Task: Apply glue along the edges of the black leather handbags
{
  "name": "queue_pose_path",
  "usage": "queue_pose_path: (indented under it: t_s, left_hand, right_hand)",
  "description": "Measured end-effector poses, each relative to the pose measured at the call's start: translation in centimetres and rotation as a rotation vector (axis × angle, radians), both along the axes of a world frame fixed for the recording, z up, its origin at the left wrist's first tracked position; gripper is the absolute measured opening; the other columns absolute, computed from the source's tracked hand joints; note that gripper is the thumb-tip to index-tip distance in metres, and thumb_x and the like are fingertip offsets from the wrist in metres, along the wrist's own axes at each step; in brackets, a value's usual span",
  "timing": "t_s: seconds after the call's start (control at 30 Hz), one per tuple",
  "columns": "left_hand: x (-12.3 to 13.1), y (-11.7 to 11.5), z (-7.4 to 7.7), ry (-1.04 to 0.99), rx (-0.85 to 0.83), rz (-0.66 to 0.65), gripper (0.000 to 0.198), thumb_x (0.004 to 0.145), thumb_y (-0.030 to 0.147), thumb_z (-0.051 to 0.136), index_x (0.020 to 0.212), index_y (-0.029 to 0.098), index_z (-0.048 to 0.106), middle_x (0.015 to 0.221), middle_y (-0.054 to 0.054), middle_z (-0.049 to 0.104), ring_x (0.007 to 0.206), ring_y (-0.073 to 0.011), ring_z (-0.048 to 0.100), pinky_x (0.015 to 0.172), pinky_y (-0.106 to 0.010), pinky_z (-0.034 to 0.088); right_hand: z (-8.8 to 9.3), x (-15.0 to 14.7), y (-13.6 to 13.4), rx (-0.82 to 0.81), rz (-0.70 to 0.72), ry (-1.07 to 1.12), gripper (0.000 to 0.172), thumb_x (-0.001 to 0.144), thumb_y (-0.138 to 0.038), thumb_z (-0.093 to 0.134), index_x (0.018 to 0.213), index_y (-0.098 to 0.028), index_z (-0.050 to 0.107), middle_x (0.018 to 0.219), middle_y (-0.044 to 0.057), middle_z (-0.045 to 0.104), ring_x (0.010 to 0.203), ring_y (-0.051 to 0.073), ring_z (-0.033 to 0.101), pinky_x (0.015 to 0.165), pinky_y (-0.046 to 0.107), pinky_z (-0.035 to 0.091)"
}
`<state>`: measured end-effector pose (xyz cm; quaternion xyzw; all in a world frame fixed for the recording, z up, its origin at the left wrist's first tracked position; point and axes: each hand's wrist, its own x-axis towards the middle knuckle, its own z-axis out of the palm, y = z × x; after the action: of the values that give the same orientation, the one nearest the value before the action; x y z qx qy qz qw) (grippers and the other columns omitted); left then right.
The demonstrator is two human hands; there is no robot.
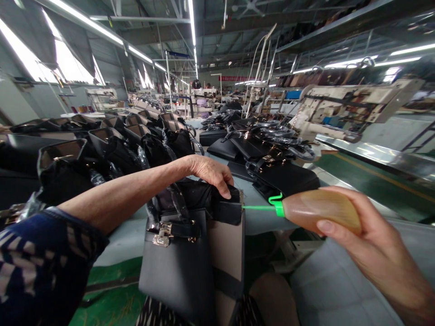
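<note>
A black handbag [190,262] with a metal clasp stands upright against the table's near edge, resting at my lap. My left hand [212,174] reaches over it, and its fingers are pressed down on the bag's black top flap. My right hand [370,246] is wrapped round a squeeze bottle [319,210] of amber liquid. The bottle has a green cap and a thin green nozzle [258,207]. The nozzle tip touches the side edge of the flap just right of my left fingers.
Rows of open black handbags [102,145] fill the table's left side. Flat black bags and wrapped handles [272,154] lie at the centre right. A sewing machine [343,108] stands at the right, beside a green floor aisle [374,176]. Grey table surface [340,290] is near my right hand.
</note>
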<state>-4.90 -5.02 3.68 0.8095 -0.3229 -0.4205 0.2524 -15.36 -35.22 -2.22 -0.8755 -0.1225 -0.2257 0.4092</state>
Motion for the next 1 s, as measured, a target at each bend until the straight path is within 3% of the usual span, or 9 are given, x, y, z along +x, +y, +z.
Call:
queue_pose_path:
  t_s: [0.8,1.0]
  left_hand:
    - [0.3,0.2,-0.4,-0.053,-0.001,-0.016,0.024,0.068,0.035,0.067,0.079,0.014,0.071,0.078,-0.002,0.071,0.073,-0.0171,0.059,0.067,-0.025,0.045]
    - [0.1,0.3,-0.3,0.029,-0.007,0.022,0.027,0.066,0.035,0.067,0.082,0.013,0.071,0.076,-0.002,0.071,0.073,-0.0182,0.060,0.067,-0.027,0.047]
  right_hand:
    - [-0.6,-0.9,-0.1,-0.033,0.026,0.091,0.050,0.070,-0.057,0.065,0.111,-0.031,0.055,0.100,0.000,0.064,0.085,0.024,0.062,0.064,0.024,0.055]
    - [-0.9,-1.5,-0.3,-0.068,0.021,0.128,0.049,0.072,-0.057,0.065,0.113,-0.032,0.054,0.098,-0.001,0.065,0.081,0.022,0.063,0.064,0.024,0.055]
